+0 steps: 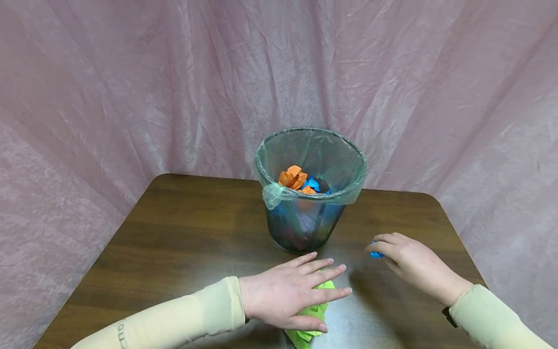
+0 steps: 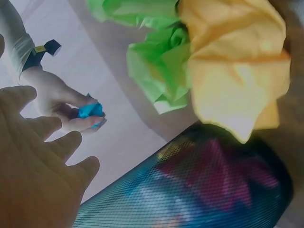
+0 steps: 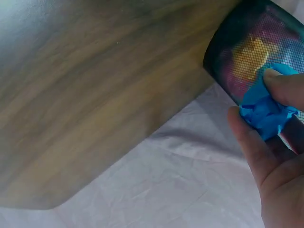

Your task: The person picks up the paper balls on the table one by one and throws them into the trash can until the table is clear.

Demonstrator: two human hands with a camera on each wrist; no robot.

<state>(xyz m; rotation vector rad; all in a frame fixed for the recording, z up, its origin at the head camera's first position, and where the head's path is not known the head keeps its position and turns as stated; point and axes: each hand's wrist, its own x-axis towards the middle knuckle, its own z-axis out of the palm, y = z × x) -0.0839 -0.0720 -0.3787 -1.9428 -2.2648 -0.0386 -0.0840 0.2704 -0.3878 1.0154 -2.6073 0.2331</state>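
Note:
Between the fingertips and thumb of my right hand (image 1: 418,264) is a ball of crumpled blue paper (image 3: 266,109), held to the right of the bin. My left hand (image 1: 289,293) is spread with fingers straight, above crumpled green paper (image 1: 311,317) at the front of the table. In the left wrist view, crumpled yellow-orange paper (image 2: 237,61) lies beside the green paper; the left hand hides it in the head view. A black mesh bin (image 1: 301,225) with a thin green liner stands just beyond the left fingertips.
Inside the bin lie crumpled orange paper (image 1: 293,177) and blue paper (image 1: 312,184), with more colours showing through the mesh. The brown wooden table (image 1: 196,218) has rounded far corners. A pink curtain (image 1: 218,87) hangs behind it and at both sides.

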